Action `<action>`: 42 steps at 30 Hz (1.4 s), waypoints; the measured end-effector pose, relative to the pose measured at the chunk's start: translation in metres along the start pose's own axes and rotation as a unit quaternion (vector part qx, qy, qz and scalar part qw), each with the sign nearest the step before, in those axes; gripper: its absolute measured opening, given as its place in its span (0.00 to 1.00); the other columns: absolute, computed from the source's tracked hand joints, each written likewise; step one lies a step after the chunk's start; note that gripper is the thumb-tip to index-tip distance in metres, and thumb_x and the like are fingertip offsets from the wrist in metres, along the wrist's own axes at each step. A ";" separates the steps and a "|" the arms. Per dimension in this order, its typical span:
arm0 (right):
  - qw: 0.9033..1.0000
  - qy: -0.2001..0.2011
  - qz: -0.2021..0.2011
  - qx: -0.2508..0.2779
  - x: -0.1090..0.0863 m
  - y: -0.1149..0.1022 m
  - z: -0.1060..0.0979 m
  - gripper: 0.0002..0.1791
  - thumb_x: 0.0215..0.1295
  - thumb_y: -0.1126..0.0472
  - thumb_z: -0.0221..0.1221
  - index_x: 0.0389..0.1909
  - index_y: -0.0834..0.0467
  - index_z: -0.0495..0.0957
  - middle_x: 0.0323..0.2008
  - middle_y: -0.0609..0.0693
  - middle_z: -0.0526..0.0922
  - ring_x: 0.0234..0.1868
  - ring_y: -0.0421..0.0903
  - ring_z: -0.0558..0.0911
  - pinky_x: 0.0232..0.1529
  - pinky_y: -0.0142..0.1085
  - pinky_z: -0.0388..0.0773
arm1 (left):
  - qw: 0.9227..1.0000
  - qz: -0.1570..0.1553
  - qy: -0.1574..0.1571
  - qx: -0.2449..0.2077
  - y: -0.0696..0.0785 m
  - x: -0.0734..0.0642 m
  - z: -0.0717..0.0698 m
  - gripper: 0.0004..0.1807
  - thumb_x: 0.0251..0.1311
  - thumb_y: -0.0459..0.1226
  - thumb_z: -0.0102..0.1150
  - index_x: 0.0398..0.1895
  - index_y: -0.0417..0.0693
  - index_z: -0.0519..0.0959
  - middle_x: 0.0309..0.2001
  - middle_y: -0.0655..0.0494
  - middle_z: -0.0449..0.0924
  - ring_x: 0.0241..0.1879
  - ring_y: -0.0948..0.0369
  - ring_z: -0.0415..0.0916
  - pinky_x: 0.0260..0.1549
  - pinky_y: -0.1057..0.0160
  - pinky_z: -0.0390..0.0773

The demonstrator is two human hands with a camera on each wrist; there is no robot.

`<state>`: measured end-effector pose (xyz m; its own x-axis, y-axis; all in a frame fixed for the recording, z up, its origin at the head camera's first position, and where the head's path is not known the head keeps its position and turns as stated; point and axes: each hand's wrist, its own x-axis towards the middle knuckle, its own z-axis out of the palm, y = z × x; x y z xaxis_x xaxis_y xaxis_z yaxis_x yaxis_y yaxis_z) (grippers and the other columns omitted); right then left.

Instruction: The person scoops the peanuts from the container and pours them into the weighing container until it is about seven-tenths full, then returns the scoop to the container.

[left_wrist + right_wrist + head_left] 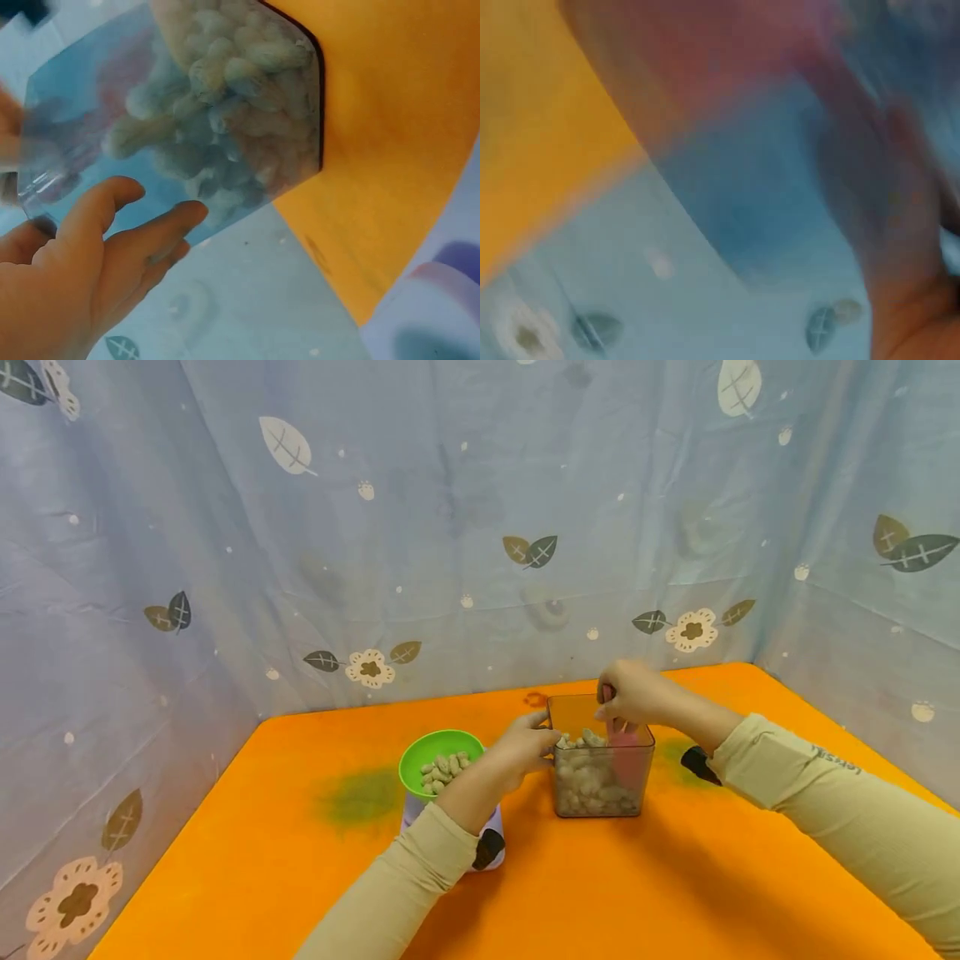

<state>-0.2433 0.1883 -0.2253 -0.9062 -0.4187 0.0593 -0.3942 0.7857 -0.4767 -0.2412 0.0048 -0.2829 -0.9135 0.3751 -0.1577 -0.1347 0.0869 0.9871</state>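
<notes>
A clear, smoky bin [597, 806] of unshelled peanuts [247, 82] stands on the orange table. My right hand [637, 693] grips the handle of a pink scoop [628, 760] from above. The scoop's head is down in the bin, at its right side among the peanuts. My left hand [517, 747] is at the bin's left wall, its fingers [172, 225] extended along the plastic near the rim. The right wrist view is blurred; there the right hand [900, 225] shows through the bin's wall.
Left of the bin, a green bowl [416, 756] holding peanuts [442, 770] sits on a pale lavender base [495, 860], partly covered by my left forearm. A black object [699, 766] lies beyond my right sleeve. Patterned curtains [450, 527] enclose the back and sides.
</notes>
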 end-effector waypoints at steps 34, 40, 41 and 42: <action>0.899 0.080 0.072 0.425 -0.015 0.041 0.013 0.12 0.72 0.69 0.53 0.49 0.75 0.70 0.28 0.51 0.86 0.30 0.42 0.86 0.34 0.34 0.85 | 0.999 -0.015 -0.008 -0.034 -0.002 0.001 -0.002 0.31 0.73 0.29 0.44 0.75 0.34 0.49 0.71 0.33 0.54 0.69 0.38 0.55 0.63 0.49 0.68; 0.891 0.070 0.085 0.440 -0.014 0.038 0.018 0.12 0.72 0.69 0.52 0.49 0.75 0.69 0.27 0.51 0.84 0.30 0.42 0.85 0.35 0.33 0.85 | 0.999 -0.010 -0.009 -0.037 -0.003 0.000 -0.002 0.31 0.73 0.29 0.44 0.75 0.33 0.49 0.70 0.32 0.56 0.68 0.38 0.56 0.63 0.48 0.68; 0.890 0.072 0.085 0.443 -0.014 0.039 0.019 0.14 0.72 0.69 0.52 0.51 0.76 0.68 0.27 0.50 0.84 0.30 0.42 0.85 0.35 0.33 0.85 | 0.999 -0.010 -0.009 -0.037 -0.003 0.000 -0.002 0.31 0.73 0.29 0.45 0.75 0.33 0.49 0.70 0.32 0.57 0.68 0.39 0.57 0.63 0.48 0.68; 0.887 0.076 0.083 0.447 -0.015 0.040 0.019 0.15 0.73 0.69 0.51 0.53 0.77 0.67 0.27 0.50 0.85 0.30 0.41 0.86 0.35 0.33 0.85 | 0.999 -0.008 -0.009 -0.037 -0.003 0.000 -0.001 0.30 0.73 0.29 0.45 0.75 0.33 0.50 0.69 0.32 0.58 0.68 0.40 0.59 0.63 0.48 0.69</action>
<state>-0.2428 0.2169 -0.2617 -0.9772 -0.2121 0.0081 -0.0356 0.1264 -0.9913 -0.2415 0.0033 -0.2859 -0.9039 0.3912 -0.1731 -0.1777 0.0245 0.9838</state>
